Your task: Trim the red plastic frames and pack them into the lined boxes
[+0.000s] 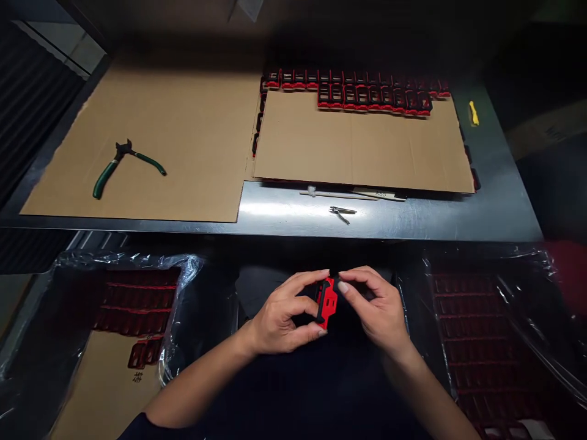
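A small red and black plastic part (328,303) is gripped between the thumb and fingers of my left hand (287,315), above my lap. Close to its upper right corner, my right hand (378,308) has its thumb and index finger pinched together. Whatever lies in that pinch, if anything, is too dark and small to make out. More parts of the same kind (373,98) stand in two rows on a cardboard sheet (302,137) on the bench ahead.
Green-handled cutting pliers (121,153) lie on a cardboard sheet (197,122) at left. Nail clippers (343,214), a thin wooden stick (339,195) and a yellow object (474,113) rest on the metal bench (284,211). Plastic-lined boxes with red parts (137,299) (477,330) flank me.
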Demonstrator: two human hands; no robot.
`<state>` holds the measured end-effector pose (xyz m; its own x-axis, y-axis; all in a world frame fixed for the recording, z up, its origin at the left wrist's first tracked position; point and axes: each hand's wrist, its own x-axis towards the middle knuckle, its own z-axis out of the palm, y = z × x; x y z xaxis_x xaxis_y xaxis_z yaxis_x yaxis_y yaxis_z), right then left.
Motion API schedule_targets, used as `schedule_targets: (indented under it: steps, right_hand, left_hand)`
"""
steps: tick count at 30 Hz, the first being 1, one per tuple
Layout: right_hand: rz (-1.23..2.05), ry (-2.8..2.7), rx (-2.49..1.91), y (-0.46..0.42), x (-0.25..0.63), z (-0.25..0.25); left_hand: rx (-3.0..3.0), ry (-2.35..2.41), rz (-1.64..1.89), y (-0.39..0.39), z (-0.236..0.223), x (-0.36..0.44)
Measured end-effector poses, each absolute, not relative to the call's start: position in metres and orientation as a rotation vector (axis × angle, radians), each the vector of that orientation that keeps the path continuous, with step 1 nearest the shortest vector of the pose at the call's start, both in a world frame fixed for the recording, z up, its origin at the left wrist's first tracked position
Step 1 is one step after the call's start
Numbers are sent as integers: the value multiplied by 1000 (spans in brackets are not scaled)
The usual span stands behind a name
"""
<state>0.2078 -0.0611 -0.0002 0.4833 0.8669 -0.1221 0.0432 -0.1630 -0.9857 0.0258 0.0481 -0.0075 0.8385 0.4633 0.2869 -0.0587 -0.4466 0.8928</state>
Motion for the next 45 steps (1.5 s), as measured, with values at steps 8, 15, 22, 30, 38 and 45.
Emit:
schedule_targets:
  steps: [8, 15, 22, 30, 38, 45]
  right_hand:
    - [1556, -415, -1179, -80, 200, -11]
    - [1582, -464, -1178, -80, 193, -4]
    - [1527, -445, -1312, -68, 190, -4]
    - [1493, -307, -1279, -63, 188, -12]
    - [1480, -359, -1241, -76, 192, -11]
    - [1165, -687, -1428, -79, 193, -4]
  left_hand:
    - [2032, 305, 630, 50, -2, 24]
    - [1928, 349, 628, 43, -11, 22]
    - [1971, 356, 625, 39, -13, 24]
    - [1994, 447, 561, 38, -9, 24]
    - [1962, 386, 505, 39, -12, 21]
    - [1388, 684, 171, 42, -4, 19]
